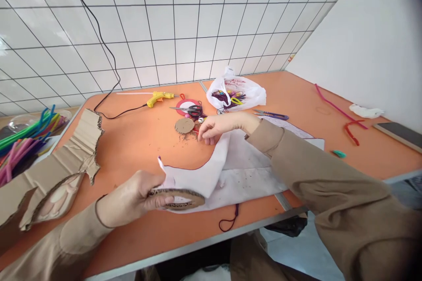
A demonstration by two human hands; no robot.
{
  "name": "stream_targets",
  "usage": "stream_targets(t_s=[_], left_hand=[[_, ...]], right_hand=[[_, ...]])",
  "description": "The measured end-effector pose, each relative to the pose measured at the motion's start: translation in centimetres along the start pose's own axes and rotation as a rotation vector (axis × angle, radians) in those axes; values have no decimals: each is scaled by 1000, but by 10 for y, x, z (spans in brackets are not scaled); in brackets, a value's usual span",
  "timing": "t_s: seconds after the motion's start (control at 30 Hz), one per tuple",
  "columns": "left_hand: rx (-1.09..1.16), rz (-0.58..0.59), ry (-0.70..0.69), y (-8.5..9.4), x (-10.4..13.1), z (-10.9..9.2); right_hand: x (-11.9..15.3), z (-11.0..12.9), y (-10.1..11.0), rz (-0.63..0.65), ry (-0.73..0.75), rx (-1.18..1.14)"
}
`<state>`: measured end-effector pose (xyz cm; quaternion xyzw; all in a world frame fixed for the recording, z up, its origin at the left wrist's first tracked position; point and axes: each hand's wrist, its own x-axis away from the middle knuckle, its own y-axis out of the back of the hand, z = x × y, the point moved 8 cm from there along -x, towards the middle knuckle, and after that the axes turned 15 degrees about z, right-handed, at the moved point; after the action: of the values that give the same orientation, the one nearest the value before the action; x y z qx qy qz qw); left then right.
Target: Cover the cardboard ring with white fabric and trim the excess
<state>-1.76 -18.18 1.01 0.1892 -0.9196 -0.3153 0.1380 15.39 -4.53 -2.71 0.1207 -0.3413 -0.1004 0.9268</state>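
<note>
My left hand (145,193) grips a round corrugated cardboard ring (194,200), thumb on top, together with the edge of a white fabric sheet (191,176). The fabric has a dark purple edge and spreads to the right under my right arm. Over its raised fold, my right hand (214,129) hangs with fingers loosely bent; I see nothing held in it. Just left of those fingers lies a small cardboard disc (184,126), with dark scraps around it. Black-handled scissors (194,109) rest on a red-rimmed white round piece (180,106) behind the disc.
A yellow glue gun (160,98) with a black cord lies at the back. Beside it stands a white plastic bag (253,96) of colourful cords. Torn cardboard (70,153) and pipe cleaners (26,145) are at left. A blue-handled tool (273,115) lies right; a dark cord loop (229,224) lies in front.
</note>
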Motion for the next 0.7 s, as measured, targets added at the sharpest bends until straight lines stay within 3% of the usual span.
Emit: stream_targets(t_s=[0.07,0.13,0.27,0.4,0.53,0.6,0.7], left_hand=[[294,-43,148,3,1,17],[549,-170,262,10,6,32],[859,-351,346,21,7,48],[866,-340,327,34,0,47],[714,-227,276,46,-7,31],[672,-198,258,53,-9,22],[656,-229,259,66,-13,16]], right_hand=[[6,3,0,25,48,-3],[12,3,-2,95,59,26],[24,1,3,75,43,119],[32,12,8,-44,117,124],[34,25,20,-162,237,68],[32,24,40,-326,251,79],[23,11,77,-636,155,158]])
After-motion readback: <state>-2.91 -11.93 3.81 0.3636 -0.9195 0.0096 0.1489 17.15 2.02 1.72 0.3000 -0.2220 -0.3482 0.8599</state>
